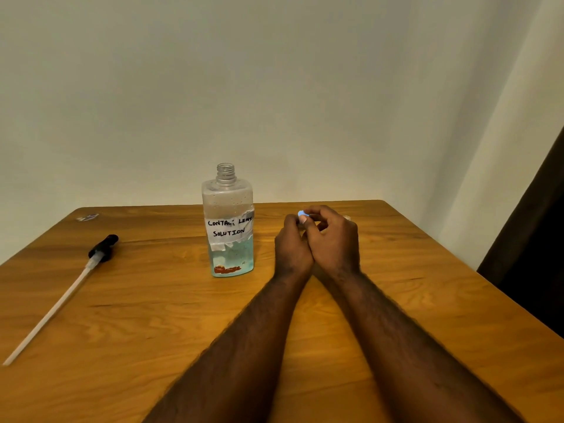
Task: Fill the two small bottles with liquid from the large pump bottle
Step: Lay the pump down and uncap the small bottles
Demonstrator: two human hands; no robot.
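Observation:
The large clear bottle (pixel 228 221) stands upright mid-table with its neck open and a taped label reading "CONTACT LENS SOLUTION"; pale blue liquid fills its lower part. Its black pump head with a long white tube (pixel 65 293) lies on the table to the left. Right of the bottle my left hand (pixel 292 245) and my right hand (pixel 334 236) are pressed together around a small bottle that is mostly hidden. A small light-blue cap (pixel 301 213) shows at my fingertips, pinched between the fingers of both hands. A small clear object (pixel 346 218) peeks out behind my right hand.
The wooden table (pixel 152 331) runs to a plain wall at the back. A small clear piece (pixel 87 217) lies near the far left corner. A dark curtain (pixel 531 239) hangs at the right beyond the table's edge.

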